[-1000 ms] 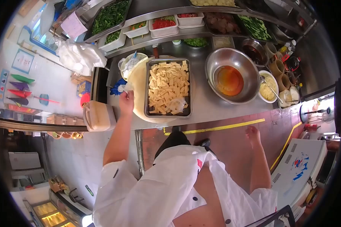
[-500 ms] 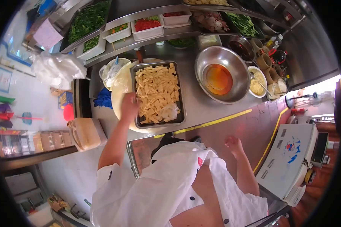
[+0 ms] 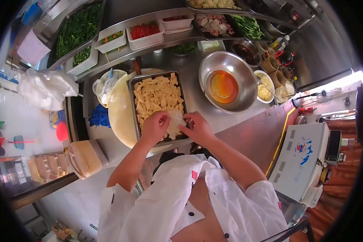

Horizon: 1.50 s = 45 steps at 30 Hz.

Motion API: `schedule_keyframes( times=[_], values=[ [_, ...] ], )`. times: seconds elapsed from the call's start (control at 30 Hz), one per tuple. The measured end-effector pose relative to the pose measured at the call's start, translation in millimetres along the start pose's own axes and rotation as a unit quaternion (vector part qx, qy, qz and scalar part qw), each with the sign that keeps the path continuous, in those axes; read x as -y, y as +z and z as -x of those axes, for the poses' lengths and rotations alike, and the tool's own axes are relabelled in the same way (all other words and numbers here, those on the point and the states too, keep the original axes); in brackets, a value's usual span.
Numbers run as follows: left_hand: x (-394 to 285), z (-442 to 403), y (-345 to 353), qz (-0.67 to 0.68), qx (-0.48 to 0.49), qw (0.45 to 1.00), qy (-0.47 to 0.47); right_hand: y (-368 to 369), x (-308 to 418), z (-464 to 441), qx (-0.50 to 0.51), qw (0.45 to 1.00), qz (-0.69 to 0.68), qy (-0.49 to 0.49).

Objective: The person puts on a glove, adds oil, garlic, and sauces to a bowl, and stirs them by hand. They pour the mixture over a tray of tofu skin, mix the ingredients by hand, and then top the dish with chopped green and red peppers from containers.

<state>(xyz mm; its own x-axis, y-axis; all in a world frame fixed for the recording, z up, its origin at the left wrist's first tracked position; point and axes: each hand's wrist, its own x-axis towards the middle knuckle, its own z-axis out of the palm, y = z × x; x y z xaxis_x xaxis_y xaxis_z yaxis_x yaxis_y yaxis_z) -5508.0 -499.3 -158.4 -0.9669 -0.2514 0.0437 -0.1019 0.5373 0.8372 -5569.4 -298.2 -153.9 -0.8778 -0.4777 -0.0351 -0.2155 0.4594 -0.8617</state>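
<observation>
Both my hands are over the front part of a dark metal tray (image 3: 134, 117) filled with pale yellow, diamond-cut food pieces (image 3: 155, 94). Between them hangs a thin, see-through plastic glove (image 3: 175, 123); its crumpled shape partly hides its outline. My left hand (image 3: 155, 128) pinches its left side. On its right edge, the fingers of my right hand (image 3: 198, 128) are closed too. Beneath the tray's left side lies a round, pale board (image 3: 120, 125). To the right stands a large steel bowl (image 3: 248, 80) with orange-red liquid in the bottom.
A white bowl of chopped yellowish food (image 3: 264, 94) with a spoon stands right of the steel bowl. Tubs and trays of cut vegetables (image 3: 145, 34) line the shelf behind. Left are a plastic bag (image 3: 109, 85), a blue cloth (image 3: 100, 116) and a jug (image 3: 88, 157).
My left hand moved from the tray's left edge to its front, and my right hand rose from beside my body. The plastic glove, formerly lying on the food, is now held up by both.
</observation>
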Motion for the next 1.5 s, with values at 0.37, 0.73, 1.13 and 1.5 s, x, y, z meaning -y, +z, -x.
schedule_keyframes(
  times=[0.37, 0.73, 1.13, 1.5],
  values=[
    [-5, 2, -3, -0.079, -0.083, 0.992, 0.051, 4, 0, -56, -0.091, 0.988, 0.100, -0.069],
    [-15, -22, 9, -0.077, -0.250, 0.960, 0.102, 5, 20, -50, 0.132, 0.723, -0.527, 0.427],
    [-36, -5, 34, -0.065, -0.189, 0.964, 0.175, 15, 13, -50, -0.036, 0.600, -0.747, 0.284],
    [-32, -7, 31, -0.035, -0.142, 0.973, 0.177, 34, 12, -56, 0.098, 0.666, -0.719, 0.175]
  ],
)
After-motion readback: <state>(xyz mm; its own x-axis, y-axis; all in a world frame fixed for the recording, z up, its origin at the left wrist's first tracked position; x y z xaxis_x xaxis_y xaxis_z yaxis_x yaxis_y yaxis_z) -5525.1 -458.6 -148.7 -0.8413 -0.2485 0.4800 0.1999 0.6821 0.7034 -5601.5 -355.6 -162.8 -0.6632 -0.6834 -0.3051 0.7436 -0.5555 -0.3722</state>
